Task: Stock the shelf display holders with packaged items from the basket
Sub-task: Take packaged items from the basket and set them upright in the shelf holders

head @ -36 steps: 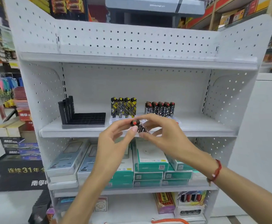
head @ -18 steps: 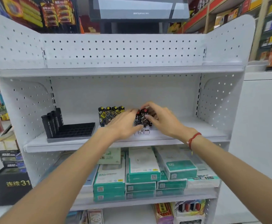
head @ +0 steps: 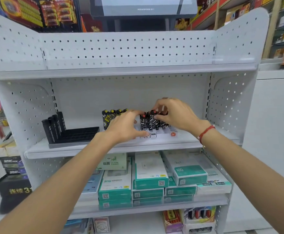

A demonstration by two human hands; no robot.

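Patterned cylindrical lighter [head: 152,122] pinched upright by right hand [head: 175,115].

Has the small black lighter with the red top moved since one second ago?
Yes. The small black lighter with the red top went from in front of the white metal shelf back into its white holder tray.

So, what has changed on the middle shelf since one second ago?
Both hands carried the red-capped lighter from in front of the shelf into the white holder. The right hand pinches its top; the left hand rests beside it. The yellow lighters and black holder stayed put.
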